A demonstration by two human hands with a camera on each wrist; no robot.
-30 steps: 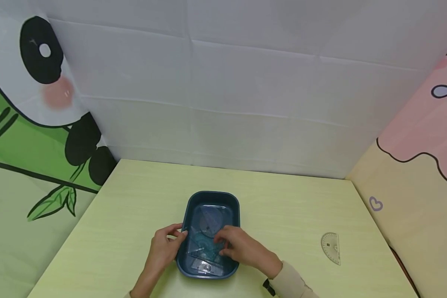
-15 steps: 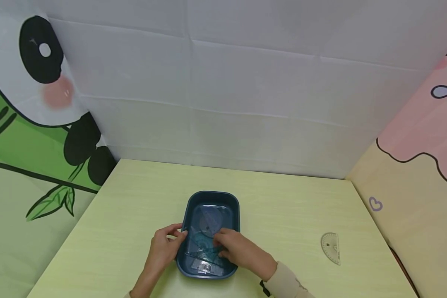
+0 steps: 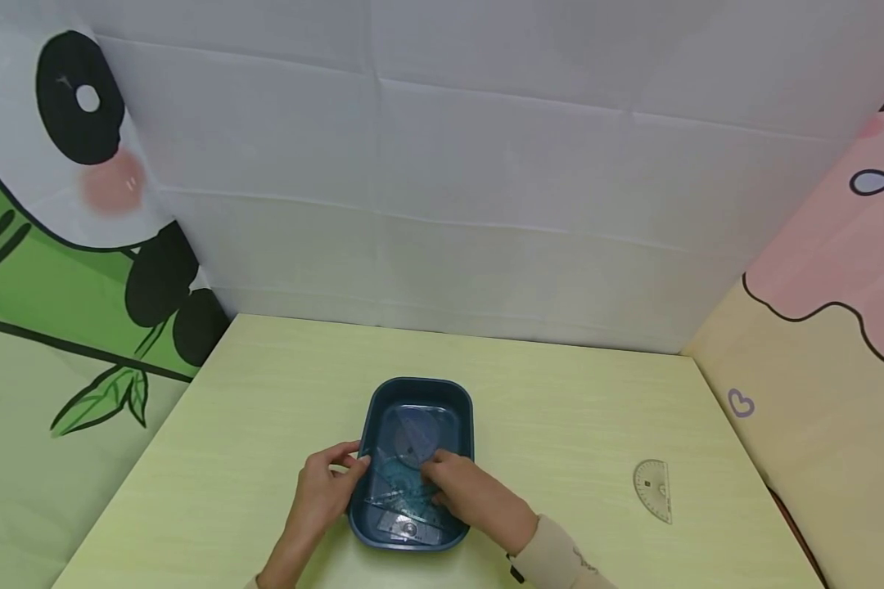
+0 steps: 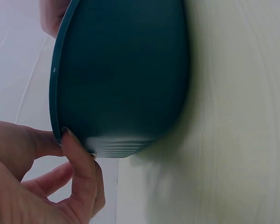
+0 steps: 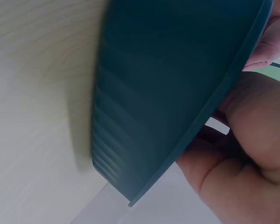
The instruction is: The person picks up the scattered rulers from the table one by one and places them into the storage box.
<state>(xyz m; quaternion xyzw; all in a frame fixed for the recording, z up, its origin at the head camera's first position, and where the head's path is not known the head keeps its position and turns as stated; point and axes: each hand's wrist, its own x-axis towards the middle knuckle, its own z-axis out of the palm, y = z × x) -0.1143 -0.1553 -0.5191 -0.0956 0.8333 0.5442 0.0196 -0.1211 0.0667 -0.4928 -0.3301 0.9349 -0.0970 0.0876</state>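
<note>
A dark blue-green plastic bin point(image 3: 455, 402) stands on the table. My left hand point(image 3: 322, 489) pinches its left rim between thumb and fingers; the left wrist view shows this grip at the bin's edge point(image 4: 54, 102). Inside lie several see-through drawing tools: a pale triangular piece point(image 3: 416, 432) toward the back, a teal piece point(image 3: 401, 474) in the middle and a clear ruler-like strip point(image 3: 410, 528) at the front. Reaching over the right rim, my right hand point(image 3: 479, 496) has bent fingers down at the teal piece. Its fingertips are hidden, and I cannot tell whether they hold anything.
A clear half-round protractor point(image 3: 652, 489) lies on the pale table point(image 3: 560, 409), well to the right of the bin. White cloth point(image 3: 486, 180) hangs behind the table, and printed cartoon cloths stand at both sides.
My right hand has dipped slightly lower into the bin, its wrist and sleeve shifting a little to the left. The left hand and the bin have stayed in place.
</note>
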